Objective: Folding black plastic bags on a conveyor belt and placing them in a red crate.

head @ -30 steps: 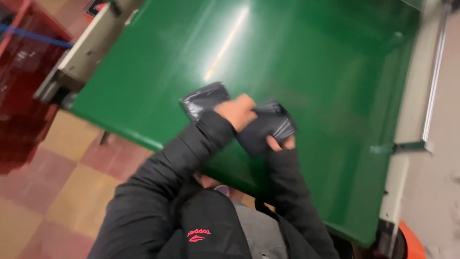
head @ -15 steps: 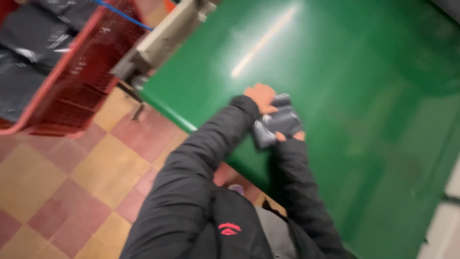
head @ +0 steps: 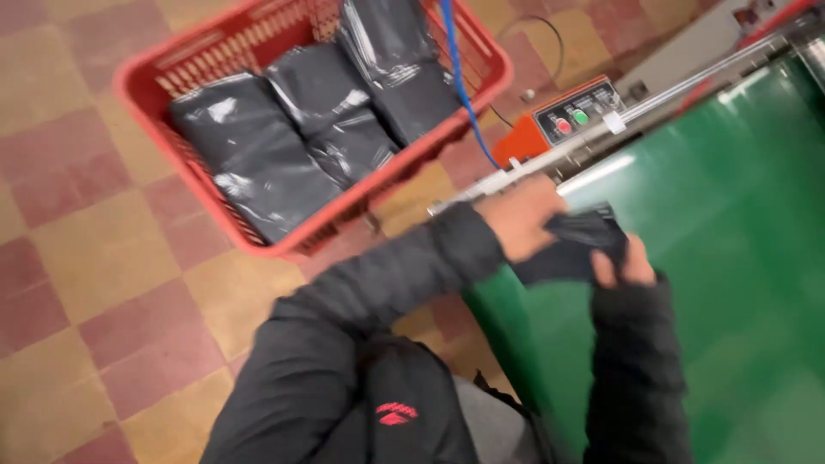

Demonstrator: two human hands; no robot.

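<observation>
small dark grey plastic packet [head: 574,245]: gripped between both hands, just above the near-left edge of the green table [head: 730,258].
left hand [head: 522,219]: closed over the packet's left end, fingers curled round it.
right hand [head: 626,268]: pinching the packet's right end, fingers closed on it.
red plastic mesh basket [head: 309,120]: on the tiled floor [head: 94,258], left of the table, holding several larger black plastic packets [head: 301,120].
step, as judged: packet in hand, being folded or gathered.
next move, as judged: needs a firm two-handed grip, then a clear reach left toward the basket.
</observation>
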